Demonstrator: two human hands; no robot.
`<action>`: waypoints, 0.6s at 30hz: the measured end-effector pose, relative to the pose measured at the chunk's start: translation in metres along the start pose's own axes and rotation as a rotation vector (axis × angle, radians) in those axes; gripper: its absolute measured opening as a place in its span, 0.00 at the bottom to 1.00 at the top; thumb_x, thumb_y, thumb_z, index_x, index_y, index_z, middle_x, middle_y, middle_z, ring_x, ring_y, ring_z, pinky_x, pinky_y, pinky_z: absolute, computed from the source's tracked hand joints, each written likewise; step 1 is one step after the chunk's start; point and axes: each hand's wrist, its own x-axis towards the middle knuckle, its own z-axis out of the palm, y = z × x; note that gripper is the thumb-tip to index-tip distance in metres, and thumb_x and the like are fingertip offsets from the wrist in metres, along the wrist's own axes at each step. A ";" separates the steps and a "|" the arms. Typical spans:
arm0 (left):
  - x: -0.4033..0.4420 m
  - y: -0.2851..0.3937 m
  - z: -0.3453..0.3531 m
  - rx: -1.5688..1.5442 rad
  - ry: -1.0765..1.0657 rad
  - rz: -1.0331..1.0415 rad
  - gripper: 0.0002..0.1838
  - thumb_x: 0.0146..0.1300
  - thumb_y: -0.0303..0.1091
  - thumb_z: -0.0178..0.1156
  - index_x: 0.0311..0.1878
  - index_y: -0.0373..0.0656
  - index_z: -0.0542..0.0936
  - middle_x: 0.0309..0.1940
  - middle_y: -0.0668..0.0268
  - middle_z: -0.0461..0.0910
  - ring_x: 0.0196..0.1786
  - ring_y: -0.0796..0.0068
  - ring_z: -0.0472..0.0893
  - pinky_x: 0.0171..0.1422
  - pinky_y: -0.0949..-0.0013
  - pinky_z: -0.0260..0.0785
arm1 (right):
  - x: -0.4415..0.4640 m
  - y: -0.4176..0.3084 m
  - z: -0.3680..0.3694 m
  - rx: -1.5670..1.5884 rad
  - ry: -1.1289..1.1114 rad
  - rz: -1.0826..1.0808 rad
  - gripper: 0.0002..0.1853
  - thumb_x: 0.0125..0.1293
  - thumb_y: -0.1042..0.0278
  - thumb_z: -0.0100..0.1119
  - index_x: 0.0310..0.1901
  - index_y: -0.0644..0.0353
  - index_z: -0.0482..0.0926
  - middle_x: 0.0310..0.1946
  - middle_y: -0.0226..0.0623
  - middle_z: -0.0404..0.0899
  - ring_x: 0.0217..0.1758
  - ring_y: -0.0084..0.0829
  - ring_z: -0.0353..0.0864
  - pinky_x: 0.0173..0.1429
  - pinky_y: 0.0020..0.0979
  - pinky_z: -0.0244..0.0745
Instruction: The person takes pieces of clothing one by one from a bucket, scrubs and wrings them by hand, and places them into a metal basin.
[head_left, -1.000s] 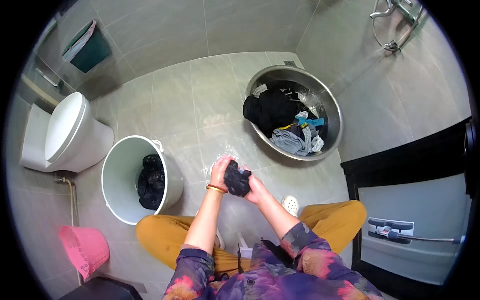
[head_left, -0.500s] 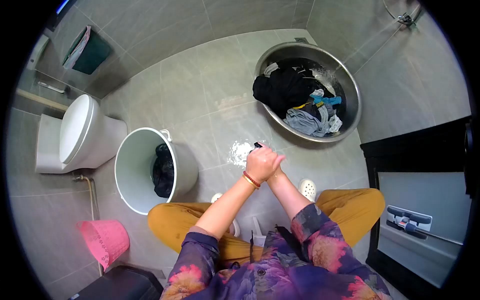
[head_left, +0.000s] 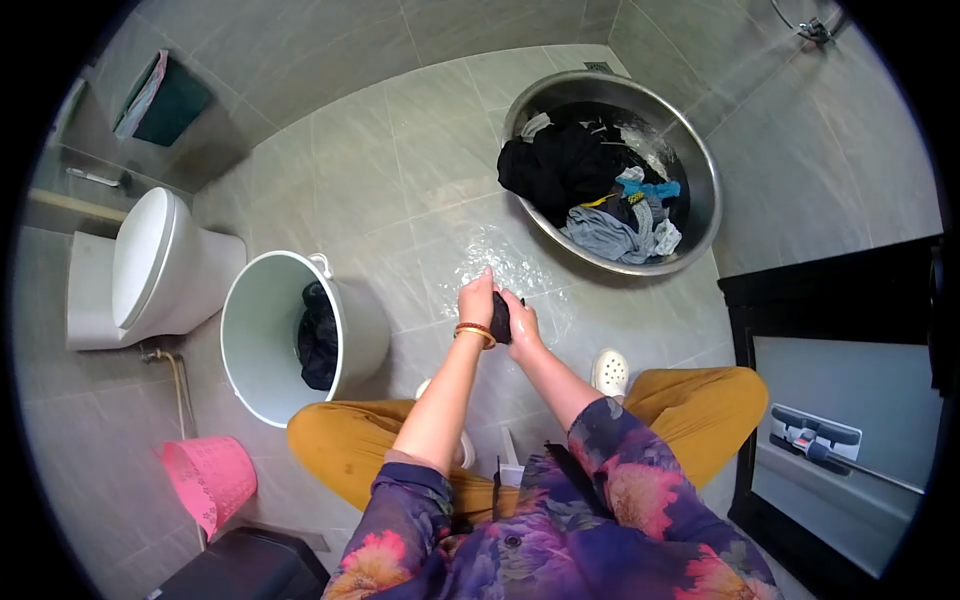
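My left hand (head_left: 477, 303), with a red beaded bracelet and a gold bangle at the wrist, is closed on one side of a small wet black garment (head_left: 501, 319). On its other side my right hand (head_left: 521, 326) grips the same bunched garment. Most of it is hidden by my fingers, so its exact kind does not show. Water (head_left: 500, 262) splashes over the floor tiles just beyond my hands. A large metal basin (head_left: 712, 185) at the upper right holds dark water and soaking clothes, with a black garment (head_left: 560, 165) hanging over its near left rim.
A pale bucket (head_left: 252, 340) with dark clothes (head_left: 318, 340) inside stands to my left. Past it are a toilet (head_left: 150, 265) and a pink basket (head_left: 212, 482). A thin water jet runs from the wall tap (head_left: 815, 30) into the basin. A flat mop (head_left: 815, 440) is at the right.
My hands, clasped one over the other before, now sit side by side with more of the black garment showing between them. The wet splash on the floor has spread wider.
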 end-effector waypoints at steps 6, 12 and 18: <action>0.030 0.006 -0.054 0.301 -0.248 0.202 0.18 0.61 0.46 0.53 0.45 0.41 0.76 0.35 0.69 0.77 0.38 0.81 0.74 0.38 0.77 0.67 | 0.041 -0.037 -0.055 0.409 0.059 -0.016 0.12 0.56 0.63 0.57 0.39 0.60 0.73 0.33 0.35 0.76 0.34 0.33 0.77 0.40 0.36 0.74; 0.038 0.102 -0.194 0.460 -0.244 0.111 0.18 0.59 0.46 0.55 0.47 0.45 0.76 0.36 0.71 0.77 0.37 0.81 0.75 0.38 0.76 0.68 | 0.020 -0.165 -0.080 0.390 -0.010 -0.254 0.36 0.56 0.45 0.54 0.60 0.60 0.60 0.56 0.42 0.66 0.54 0.43 0.70 0.56 0.42 0.68; 0.038 0.071 -0.364 0.412 0.261 0.209 0.20 0.50 0.40 0.63 0.44 0.39 0.77 0.40 0.60 0.79 0.44 0.70 0.78 0.50 0.69 0.69 | 0.055 -0.139 -0.154 0.147 -0.051 -0.179 0.25 0.60 0.52 0.55 0.53 0.58 0.65 0.52 0.40 0.68 0.51 0.46 0.72 0.52 0.42 0.70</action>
